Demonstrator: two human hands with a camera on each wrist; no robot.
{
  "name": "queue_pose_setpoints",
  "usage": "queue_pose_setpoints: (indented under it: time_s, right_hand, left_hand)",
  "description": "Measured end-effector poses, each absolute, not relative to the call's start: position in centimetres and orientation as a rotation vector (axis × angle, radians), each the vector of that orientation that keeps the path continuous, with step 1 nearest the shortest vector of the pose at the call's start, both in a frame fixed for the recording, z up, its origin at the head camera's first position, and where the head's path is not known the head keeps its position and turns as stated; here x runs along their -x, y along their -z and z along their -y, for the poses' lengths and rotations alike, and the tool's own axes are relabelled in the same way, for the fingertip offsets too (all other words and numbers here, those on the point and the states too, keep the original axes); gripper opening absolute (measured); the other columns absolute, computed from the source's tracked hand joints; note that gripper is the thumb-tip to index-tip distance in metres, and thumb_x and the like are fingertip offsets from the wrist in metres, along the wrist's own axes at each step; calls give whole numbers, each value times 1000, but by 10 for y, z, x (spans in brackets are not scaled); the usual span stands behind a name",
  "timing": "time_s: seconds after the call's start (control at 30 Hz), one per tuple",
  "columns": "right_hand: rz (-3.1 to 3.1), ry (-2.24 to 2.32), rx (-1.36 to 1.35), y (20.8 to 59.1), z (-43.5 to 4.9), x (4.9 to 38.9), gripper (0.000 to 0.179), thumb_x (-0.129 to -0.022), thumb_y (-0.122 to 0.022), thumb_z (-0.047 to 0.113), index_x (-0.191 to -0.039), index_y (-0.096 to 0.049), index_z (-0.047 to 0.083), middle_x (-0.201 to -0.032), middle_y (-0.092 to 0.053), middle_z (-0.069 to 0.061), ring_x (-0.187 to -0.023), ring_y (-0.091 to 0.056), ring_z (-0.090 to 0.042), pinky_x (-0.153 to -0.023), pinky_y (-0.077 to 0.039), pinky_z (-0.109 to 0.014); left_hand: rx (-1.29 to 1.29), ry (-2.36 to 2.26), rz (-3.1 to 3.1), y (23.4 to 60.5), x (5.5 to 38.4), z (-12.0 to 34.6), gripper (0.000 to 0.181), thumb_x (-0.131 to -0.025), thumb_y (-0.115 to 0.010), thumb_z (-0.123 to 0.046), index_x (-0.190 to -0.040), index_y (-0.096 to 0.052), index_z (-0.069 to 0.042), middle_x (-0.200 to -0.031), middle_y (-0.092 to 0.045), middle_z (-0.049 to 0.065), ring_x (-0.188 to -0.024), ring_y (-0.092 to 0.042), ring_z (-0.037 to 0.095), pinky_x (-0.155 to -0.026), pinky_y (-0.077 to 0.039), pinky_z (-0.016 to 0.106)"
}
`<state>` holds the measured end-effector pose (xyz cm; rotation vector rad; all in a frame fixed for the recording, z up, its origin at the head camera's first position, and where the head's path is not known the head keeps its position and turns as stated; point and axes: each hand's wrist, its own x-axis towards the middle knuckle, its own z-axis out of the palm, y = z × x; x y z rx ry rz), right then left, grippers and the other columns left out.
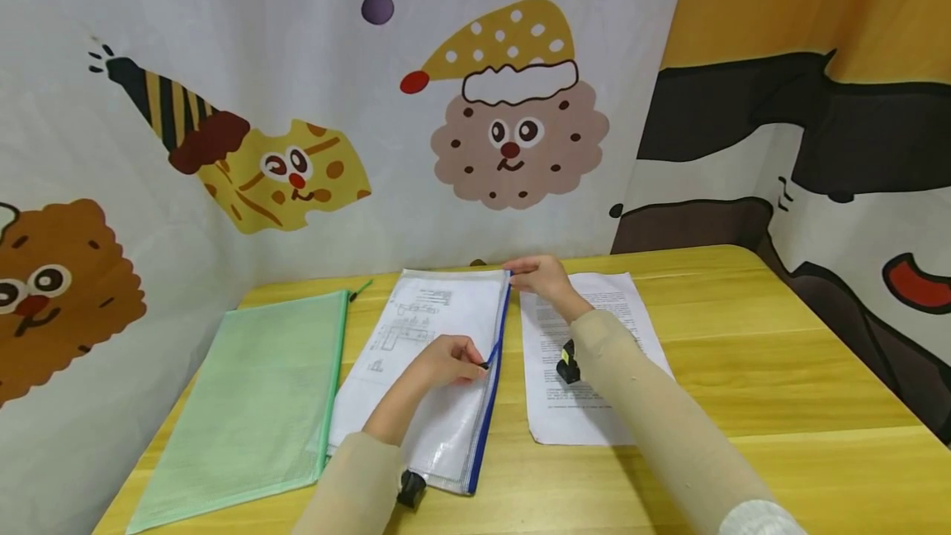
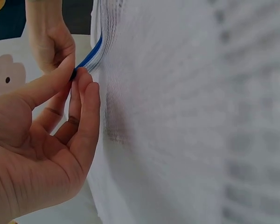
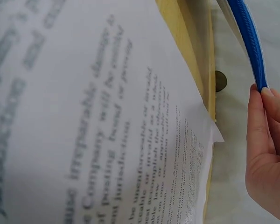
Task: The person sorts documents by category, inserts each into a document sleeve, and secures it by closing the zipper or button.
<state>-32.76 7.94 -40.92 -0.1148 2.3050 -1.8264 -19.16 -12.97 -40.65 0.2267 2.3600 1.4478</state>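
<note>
A blue zip pull (image 1: pixel 494 352) is pinched at its dark end between thumb and fingertips of the left grip (image 1: pixel 446 360), with the blue zip edge (image 1: pixel 482 436) of a clear folder (image 1: pixel 446 452) set just to its right. The far corner of that edge, ahead of the left grip, is held fast between thumb and fingers of the right grip (image 1: pixel 546 277). Beneath the left grip the folder is laid out on the desk (image 1: pixel 743 295), with a printed drawing (image 1: pixel 409 329) seen in it.

The working of the zip is judged to be the step in hand; whether it is being opened or closed cannot be told. A steady pull along the edge would seem to be called for, with the corner kept taut and the papers kept clear of the teeth.

Farther right of the left grip, a printed sheet (image 1: pixel 550 411) is partly covered by the right forearm. To its left, beyond the clear folder, a green folder (image 1: pixel 253 395) is left untouched.
</note>
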Motion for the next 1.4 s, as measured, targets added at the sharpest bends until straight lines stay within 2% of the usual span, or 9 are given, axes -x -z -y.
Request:
queue_pose_setpoints:
  time_s: [0.27, 0.47, 0.77, 1.13, 1.4]
  right_hand:
    - [-2291, 1850, 124, 410, -82, 329, 33, -90, -67, -6, -123, -67, -4, -123, -67, -25, -98, -72, -20, -94, -57, -38]
    - [-2285, 1854, 102, 410, -84, 329, 31, -90, -67, -5, -122, -68, -3, -121, -68, -24, -90, -71, -15, -94, -57, -38]
    - [-2258, 1865, 65, 408, -85, 330, 31, -91, -66, -4, -122, -69, -2, -123, -66, -24, -89, -69, -13, -96, -56, -39]
    - [-2247, 1872, 57, 406, -89, 330, 33, -91, -65, -6, -124, -68, -2, -127, -65, -24, -103, -69, -22, -98, -55, -40]
    - [-2265, 1870, 59, 409, -92, 334, 33, -91, -66, -5, -124, -67, -3, -125, -66, -23, -91, -69, -12, -93, -58, -34]
  left_hand:
    - [-296, -1397, -2334, 406, 178, 135, 14, -82, -74, -1, -89, -64, 6, -65, -56, -6, -62, -53, 6, -59, -47, 17]
    - [-368, -1369, -2306, 407, 168, 140, 13, -83, -75, -1, -88, -64, 6, -67, -61, -3, -61, -54, 7, -59, -46, 19]
    - [-446, -1335, -2287, 402, 152, 145, 13, -82, -76, -1, -86, -64, 5, -73, -67, 8, -63, -54, 7, -58, -46, 18]
    - [-461, -1301, -2262, 396, 133, 151, 13, -81, -77, -3, -84, -65, 1, -77, -69, 5, -67, -56, 9, -59, -45, 18]
    - [-467, -1281, -2263, 395, 118, 154, 12, -80, -78, -3, -83, -66, -3, -79, -71, 6, -68, -58, 10, -62, -45, 19]
